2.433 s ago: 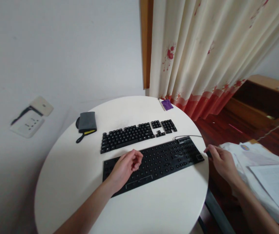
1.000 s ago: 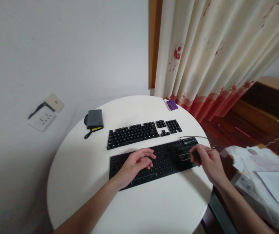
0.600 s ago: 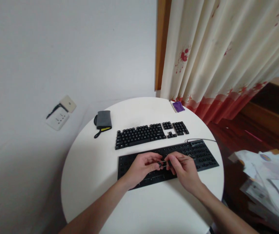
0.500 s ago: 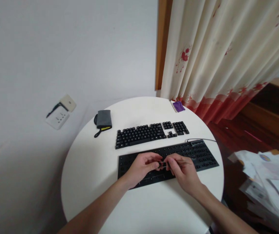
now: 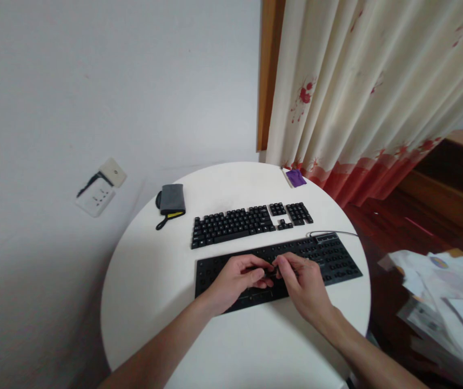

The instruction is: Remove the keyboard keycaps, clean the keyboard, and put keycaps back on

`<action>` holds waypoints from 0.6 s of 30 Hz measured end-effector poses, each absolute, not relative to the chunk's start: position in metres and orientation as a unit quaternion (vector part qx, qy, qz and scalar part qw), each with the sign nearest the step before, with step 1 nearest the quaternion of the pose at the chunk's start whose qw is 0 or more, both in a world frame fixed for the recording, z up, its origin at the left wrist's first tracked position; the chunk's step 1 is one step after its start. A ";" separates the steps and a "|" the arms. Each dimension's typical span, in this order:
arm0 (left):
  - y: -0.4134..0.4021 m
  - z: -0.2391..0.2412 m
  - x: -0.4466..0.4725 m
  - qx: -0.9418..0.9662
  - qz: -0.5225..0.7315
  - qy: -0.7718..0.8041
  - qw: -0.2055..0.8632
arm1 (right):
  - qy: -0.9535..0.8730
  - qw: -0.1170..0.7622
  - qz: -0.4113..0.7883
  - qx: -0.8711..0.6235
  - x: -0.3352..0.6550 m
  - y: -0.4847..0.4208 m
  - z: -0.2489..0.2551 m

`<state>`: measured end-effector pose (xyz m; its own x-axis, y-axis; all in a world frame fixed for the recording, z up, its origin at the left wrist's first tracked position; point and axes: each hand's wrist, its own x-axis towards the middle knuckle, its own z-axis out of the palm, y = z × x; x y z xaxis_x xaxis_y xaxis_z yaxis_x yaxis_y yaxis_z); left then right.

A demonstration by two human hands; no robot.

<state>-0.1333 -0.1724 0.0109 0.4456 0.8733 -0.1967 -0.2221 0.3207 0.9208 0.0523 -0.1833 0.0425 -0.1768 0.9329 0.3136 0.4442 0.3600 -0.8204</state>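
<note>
My left hand (image 5: pixel 243 278) is closed, with thumb and fingers pinched on a small black keycap (image 5: pixel 270 274) that is mostly covered. My right hand (image 5: pixel 302 278) meets it at the fingertips, its thumb and forefinger pressed on a thin wire keycap puller that the fingers almost wholly hide. Both hands hover over a black keyboard base (image 5: pixel 336 265), whose key positions show bare switches without caps. Behind it lie the removed black keycaps (image 5: pixel 231 224), set out on the white table in keyboard order.
The round white table (image 5: pixel 142 292) stands against the wall. A grey pouch (image 5: pixel 173 198) with a black loop lies at the back left, a purple cloth (image 5: pixel 296 178) at the back right. A cable (image 5: pixel 332 232) runs off the right edge. Papers (image 5: pixel 445 286) are piled to the right.
My fingertips have drawn closer together, and the wire and dark piece visible between them earlier are now mostly covered. The keyboard base and the laid-out keycaps stay in place.
</note>
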 end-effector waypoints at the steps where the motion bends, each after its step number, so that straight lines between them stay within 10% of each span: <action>1: -0.172 0.010 -0.133 0.430 0.386 0.368 0.728 | -0.700 0.427 0.291 -0.494 0.053 -0.182 0.042; 12: -0.170 0.009 -0.131 0.374 0.414 0.414 0.719 | -0.687 0.502 0.236 -0.469 0.065 -0.172 0.047; 18: -0.170 0.007 -0.133 0.421 0.425 0.401 0.694 | -0.839 0.316 0.299 -0.326 0.068 -0.170 0.047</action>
